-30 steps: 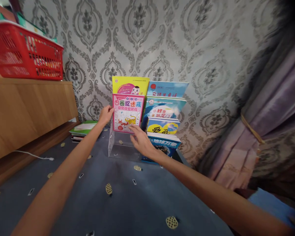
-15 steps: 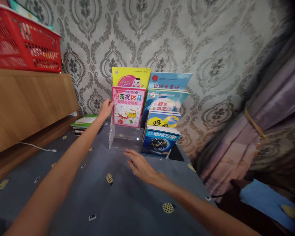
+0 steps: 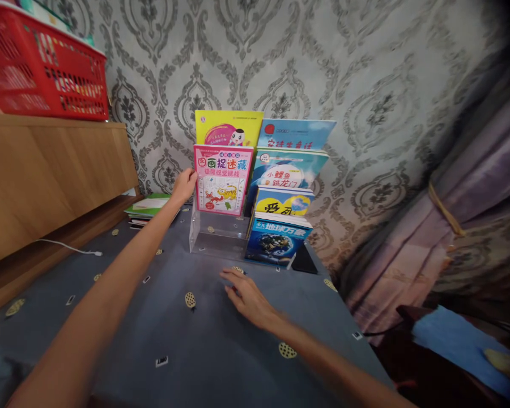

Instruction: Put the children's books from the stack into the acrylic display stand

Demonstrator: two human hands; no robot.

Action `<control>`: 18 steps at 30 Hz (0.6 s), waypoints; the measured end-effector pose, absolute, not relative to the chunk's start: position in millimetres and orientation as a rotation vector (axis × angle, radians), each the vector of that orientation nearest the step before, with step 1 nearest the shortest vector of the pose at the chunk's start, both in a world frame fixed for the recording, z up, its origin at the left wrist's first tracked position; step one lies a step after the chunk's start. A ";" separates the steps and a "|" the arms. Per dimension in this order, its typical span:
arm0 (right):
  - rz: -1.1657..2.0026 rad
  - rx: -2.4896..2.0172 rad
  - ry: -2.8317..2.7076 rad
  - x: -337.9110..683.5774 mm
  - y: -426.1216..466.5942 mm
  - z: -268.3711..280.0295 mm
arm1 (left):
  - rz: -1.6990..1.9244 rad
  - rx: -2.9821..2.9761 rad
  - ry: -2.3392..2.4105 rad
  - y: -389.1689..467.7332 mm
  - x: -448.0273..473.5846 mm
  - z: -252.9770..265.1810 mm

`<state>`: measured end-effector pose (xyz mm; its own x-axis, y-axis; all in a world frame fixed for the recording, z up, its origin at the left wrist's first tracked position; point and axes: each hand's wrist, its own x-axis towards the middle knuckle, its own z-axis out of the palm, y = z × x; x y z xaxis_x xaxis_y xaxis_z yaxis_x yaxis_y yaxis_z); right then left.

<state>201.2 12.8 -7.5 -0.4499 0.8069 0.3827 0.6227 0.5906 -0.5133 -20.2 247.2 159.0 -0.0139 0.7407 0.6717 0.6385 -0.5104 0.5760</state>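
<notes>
My left hand (image 3: 184, 186) has its fingers closed at the left edge of a pink picture book (image 3: 221, 182). That book stands upright in a clear acrylic book rack (image 3: 216, 245), in front of a yellow book (image 3: 212, 126). My right hand (image 3: 247, 294) hovers over the dark cloth just in front of the rack, fingers apart and holding nothing. In the rack's right column, several books stand in tiers, with a blue earth book (image 3: 274, 242) lowest and a light blue book (image 3: 300, 131) at the back.
Left of the rack lies a stack of books (image 3: 149, 205). A white cable (image 3: 70, 247) runs from a wooden cabinet (image 3: 51, 175) topped by a red basket (image 3: 76, 93). A dark flat object (image 3: 305, 259) sits right of the rack, near a curtain (image 3: 402, 266).
My right hand has drawn back from the rack's front edge, towards me. My left hand stays at the pink book's edge, and the view has shifted slightly.
</notes>
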 end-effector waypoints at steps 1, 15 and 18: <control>0.397 -1.133 -2.212 201.2 11.3 -9.4 | 1.565 2.138 1.502 246.6 -20.4 158.9; 0.436 -1.144 -2.178 196.7 7.4 -26.7 | 1.620 2.130 1.366 245.8 -25.0 150.6; 0.471 -1.146 -2.178 196.9 6.8 -30.3 | 1.642 2.133 1.331 249.1 -26.4 148.2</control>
<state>196.9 6.8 -30.3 -0.4274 0.8288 0.3611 0.6058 0.5591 -0.5660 -26.4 249.1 148.2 0.0141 0.7021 0.7120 0.5510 -0.5996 0.5804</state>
